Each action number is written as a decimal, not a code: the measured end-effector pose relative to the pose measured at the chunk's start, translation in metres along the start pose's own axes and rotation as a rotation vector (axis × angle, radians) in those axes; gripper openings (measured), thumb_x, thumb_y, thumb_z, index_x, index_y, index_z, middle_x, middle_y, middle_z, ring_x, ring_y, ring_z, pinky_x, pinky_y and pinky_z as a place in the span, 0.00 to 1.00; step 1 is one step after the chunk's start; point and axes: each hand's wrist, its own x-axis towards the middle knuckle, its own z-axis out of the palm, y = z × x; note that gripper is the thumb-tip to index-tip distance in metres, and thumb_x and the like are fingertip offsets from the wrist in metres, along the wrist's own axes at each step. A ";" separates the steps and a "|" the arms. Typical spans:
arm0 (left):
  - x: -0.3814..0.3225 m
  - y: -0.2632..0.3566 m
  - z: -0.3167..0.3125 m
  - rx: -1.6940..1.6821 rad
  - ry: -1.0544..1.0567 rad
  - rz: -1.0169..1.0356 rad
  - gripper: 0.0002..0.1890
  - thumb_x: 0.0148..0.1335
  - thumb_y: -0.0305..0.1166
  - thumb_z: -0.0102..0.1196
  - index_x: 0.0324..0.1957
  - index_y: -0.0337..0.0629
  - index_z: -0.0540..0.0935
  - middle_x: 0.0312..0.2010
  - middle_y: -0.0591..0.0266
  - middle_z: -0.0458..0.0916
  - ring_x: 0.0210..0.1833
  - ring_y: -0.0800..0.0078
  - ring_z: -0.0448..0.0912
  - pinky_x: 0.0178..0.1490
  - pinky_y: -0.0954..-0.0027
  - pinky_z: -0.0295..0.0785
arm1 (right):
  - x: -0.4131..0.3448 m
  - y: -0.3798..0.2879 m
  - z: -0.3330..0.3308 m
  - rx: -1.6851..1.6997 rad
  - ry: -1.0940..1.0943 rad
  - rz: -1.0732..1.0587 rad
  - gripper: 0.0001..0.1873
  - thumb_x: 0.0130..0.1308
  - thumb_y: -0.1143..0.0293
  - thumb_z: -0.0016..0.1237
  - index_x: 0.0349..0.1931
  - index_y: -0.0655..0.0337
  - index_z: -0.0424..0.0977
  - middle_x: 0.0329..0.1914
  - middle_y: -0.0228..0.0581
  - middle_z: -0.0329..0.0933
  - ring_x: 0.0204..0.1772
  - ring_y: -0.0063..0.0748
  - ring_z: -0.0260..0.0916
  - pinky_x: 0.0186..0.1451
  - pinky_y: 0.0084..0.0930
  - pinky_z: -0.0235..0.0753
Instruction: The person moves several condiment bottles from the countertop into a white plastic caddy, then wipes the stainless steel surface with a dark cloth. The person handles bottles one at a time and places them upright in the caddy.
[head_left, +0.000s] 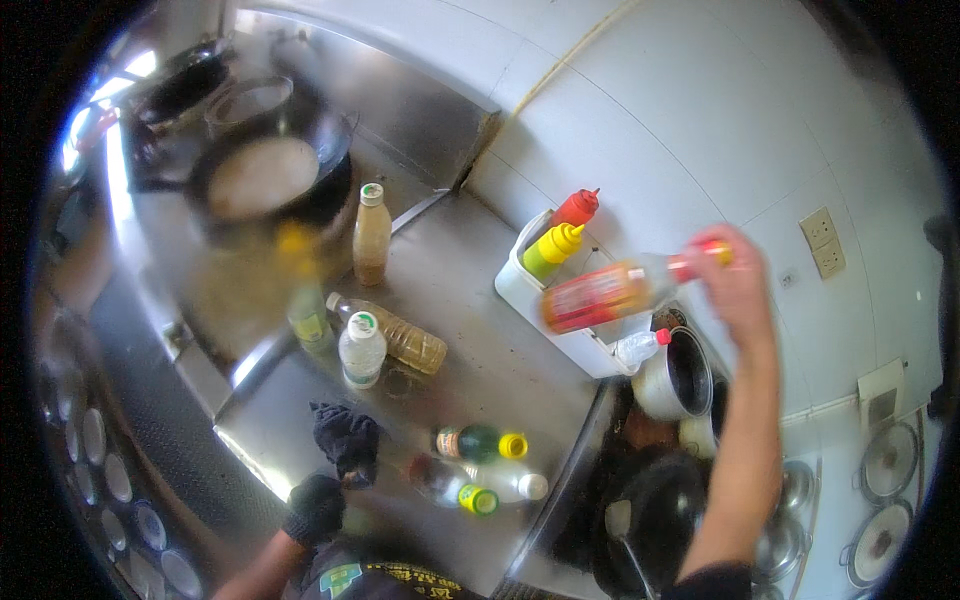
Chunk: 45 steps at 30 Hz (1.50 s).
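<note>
My right hand (726, 281) grips a sauce bottle with a red and yellow label (596, 296) by its red neck. The bottle is tilted, its base hanging above a white plastic caddy (544, 330). In the caddy stand a red squeeze bottle (576, 208), a yellow-topped squeeze bottle (553, 247) and a clear bottle with a red cap (639, 347). My left hand (316, 510), in a dark knit glove, is closed against a bunched dark cloth (345, 439) low over the steel counter (472, 375); its fingers are mostly hidden.
Upright bottles (371, 236) (363, 351) and a blurred yellow-topped bottle (307, 315) stand beside a lying bottle (412, 337). Several bottles (469, 442) lie nearer me. A wok (262, 180) sits at the far left. Pots (675, 375) and a black wok (649, 517) are at the right.
</note>
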 end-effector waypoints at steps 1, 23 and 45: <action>-0.002 -0.002 0.002 -0.238 -0.033 -0.120 0.05 0.65 0.31 0.59 0.36 0.42 0.83 0.26 0.63 0.82 0.26 0.73 0.80 0.30 0.68 0.76 | 0.002 0.007 -0.031 -0.116 0.069 0.074 0.05 0.65 0.71 0.55 0.31 0.60 0.76 0.26 0.29 0.76 0.32 0.18 0.72 0.36 0.22 0.74; 0.021 0.031 -0.035 -0.382 -0.185 -0.453 0.07 0.67 0.32 0.60 0.41 0.40 0.82 0.29 0.63 0.85 0.28 0.77 0.81 0.33 0.72 0.78 | -0.034 0.347 -0.007 -0.450 0.104 0.632 0.17 0.52 0.63 0.64 0.37 0.64 0.78 0.34 0.54 0.81 0.36 0.44 0.81 0.43 0.39 0.80; 0.004 0.026 -0.038 -1.100 -0.121 -0.537 0.09 0.64 0.24 0.54 0.45 0.39 0.79 0.29 0.62 0.79 0.25 0.74 0.80 0.27 0.70 0.76 | -0.014 -0.086 0.263 -0.056 -0.705 -0.119 0.24 0.61 0.59 0.62 0.53 0.62 0.76 0.31 0.43 0.82 0.32 0.26 0.78 0.37 0.26 0.77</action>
